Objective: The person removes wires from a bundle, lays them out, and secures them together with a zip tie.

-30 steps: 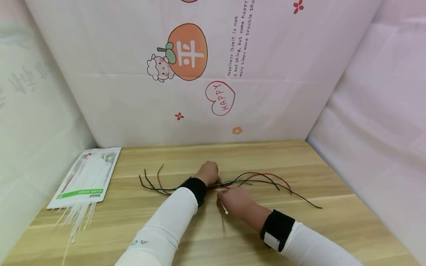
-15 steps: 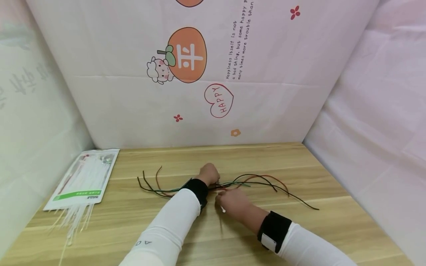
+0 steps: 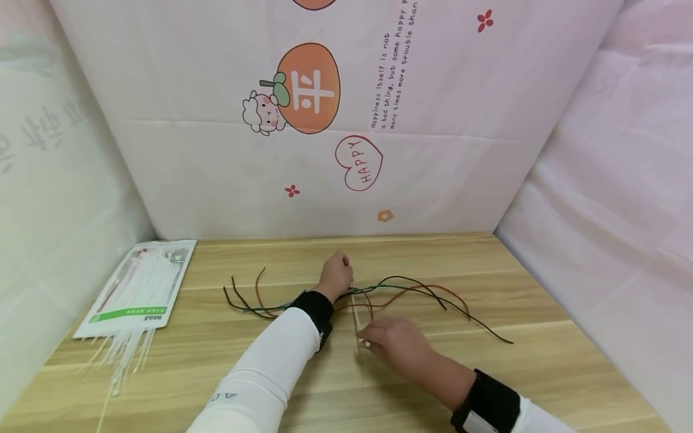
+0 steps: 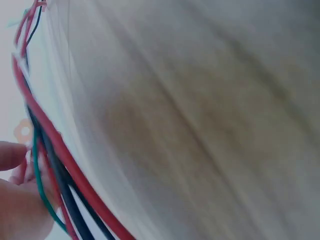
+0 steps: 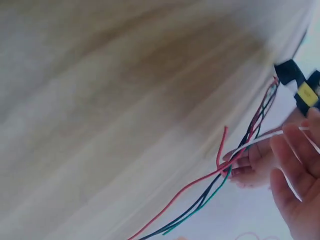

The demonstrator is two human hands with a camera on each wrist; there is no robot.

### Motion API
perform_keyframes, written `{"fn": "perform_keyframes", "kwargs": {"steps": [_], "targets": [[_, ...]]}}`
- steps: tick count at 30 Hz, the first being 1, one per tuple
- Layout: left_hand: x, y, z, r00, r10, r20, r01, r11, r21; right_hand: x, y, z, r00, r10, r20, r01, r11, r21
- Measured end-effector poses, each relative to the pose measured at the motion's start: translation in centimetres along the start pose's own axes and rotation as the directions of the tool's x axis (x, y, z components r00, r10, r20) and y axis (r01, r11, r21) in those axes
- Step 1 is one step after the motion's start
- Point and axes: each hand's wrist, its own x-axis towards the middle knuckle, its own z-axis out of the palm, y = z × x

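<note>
- Fingers [image 3: 342,270] of the left hand [image 3: 335,278] are curled round the bundle of wires [image 3: 411,290], gripping it near its middle just above the table [image 3: 487,373]; the wire ends trail on the wood to either side.
- Right hand [image 3: 397,346] pinches the tail of a white cable tie [image 3: 355,313] between thumb and fingertips; the tie runs up to the bundle beside the left hand. Whether it is looped round the wires I cannot tell for certain, since the wrist views are blurred.
- Wires look light, thin and limp, likely to splay and slip apart, so the sound hold is a firm grip close to the tie; the tie seems springy and smooth, best pinched near its end.
- Compared with a second ago, the right hand has drawn back toward the person, and more of the tie shows stretched between the hands.
- Farther left, a packet of cable ties [image 3: 142,287] lies by the table's edge, loose ties spilling from it.
</note>
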Motion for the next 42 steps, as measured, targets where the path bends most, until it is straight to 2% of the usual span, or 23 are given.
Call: {"fn": "perform_keyframes", "kwargs": {"steps": [4, 7, 9, 11, 14, 17, 18, 19, 21, 22, 26, 30, 37, 42], "targets": [[-0.5, 0.0, 0.0, 0.999, 0.041, 0.028, -0.038, 0.992, -0.121, 0.4, 0.2, -0.8, 0.981, 0.155, 0.115, -0.167, 0.981, 0.102], [-0.9, 0.2, -0.1, 0.996, 0.086, 0.034, -0.081, 0.989, -0.126, 1.1, 1.0, -1.0, 0.959, 0.246, 0.143, -0.267, 0.952, 0.147], [-1.1, 0.4, -0.2, 0.993, 0.111, 0.041, -0.106, 0.988, -0.115, 1.6, 1.7, -1.0, 0.932, 0.33, 0.152, -0.358, 0.907, 0.221], [-1.3, 0.6, -0.3, 0.989, 0.136, 0.05, -0.133, 0.989, -0.072, 2.2, 2.4, -1.1, 0.879, 0.446, 0.166, -0.476, 0.823, 0.311], [-1.4, 0.7, -0.4, 0.984, 0.168, 0.059, -0.168, 0.986, 0.011, 3.0, 3.4, -1.0, 0.776, 0.601, 0.189, -0.611, 0.643, 0.462], [-1.5, 0.7, -0.4, 0.977, 0.207, 0.055, -0.211, 0.973, 0.088, 3.8, 4.2, -0.7, 0.697, 0.692, 0.191, -0.648, 0.492, 0.582], [-1.6, 0.8, -0.4, 0.974, 0.219, 0.055, -0.223, 0.97, 0.095, 4.0, 4.4, -0.7, 0.679, 0.709, 0.191, -0.646, 0.452, 0.616], [-1.6, 0.8, -0.4, 0.971, 0.232, 0.055, -0.236, 0.966, 0.102, 4.2, 4.6, -0.6, 0.666, 0.721, 0.189, -0.641, 0.425, 0.64], [-1.8, 1.0, -0.4, 0.966, 0.25, 0.058, -0.255, 0.963, 0.089, 4.5, 4.9, -0.5, 0.651, 0.736, 0.185, -0.633, 0.391, 0.668], [-1.8, 1.1, -0.4, 0.964, 0.258, 0.059, -0.262, 0.962, 0.081, 4.7, 5.0, -0.4, 0.645, 0.741, 0.187, -0.634, 0.382, 0.672], [-2.0, 1.2, -0.7, 0.961, 0.273, 0.053, -0.276, 0.959, 0.062, 5.1, 5.3, -0.3, 0.649, 0.736, 0.193, -0.646, 0.399, 0.651], [-2.2, 1.4, -1.1, 0.955, 0.292, 0.054, -0.296, 0.95, 0.094, 5.4, 5.4, -0.1, 0.659, 0.723, 0.207, -0.655, 0.416, 0.63], [-2.6, 1.4, -1.0, 0.929, 0.359, 0.087, -0.369, 0.91, 0.189, 5.9, 5.3, 0.5, 0.647, 0.722, 0.245, -0.692, 0.42, 0.587], [-2.6, 1.4, -1.0, 0.926, 0.367, 0.089, -0.377, 0.908, 0.181, 6.1, 5.3, 0.7, 0.655, 0.712, 0.253, -0.706, 0.455, 0.543]]}}
